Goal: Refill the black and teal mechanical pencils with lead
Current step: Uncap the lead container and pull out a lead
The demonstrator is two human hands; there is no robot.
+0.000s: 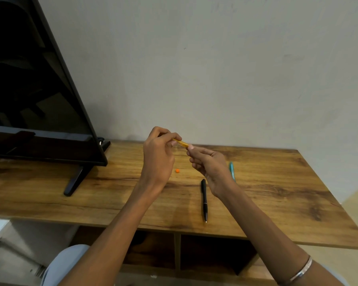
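left hand (pixel 158 154): my fingers pinch far end of yellow lead tube (pixel 181 143)
right hand (pixel 208 165): pinches near end
black pencil (pixel 204 200): table (pixel 277 193), near-right
teal pencil (pixel 232 170): right, partly hidden
orange bit (pixel 177 171): probably cap

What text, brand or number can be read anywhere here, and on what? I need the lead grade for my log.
None can be read.
Yellow lead case, held by both hands: any print is too blurred.
Black pencil and teal pencil on the table: no legible marking.
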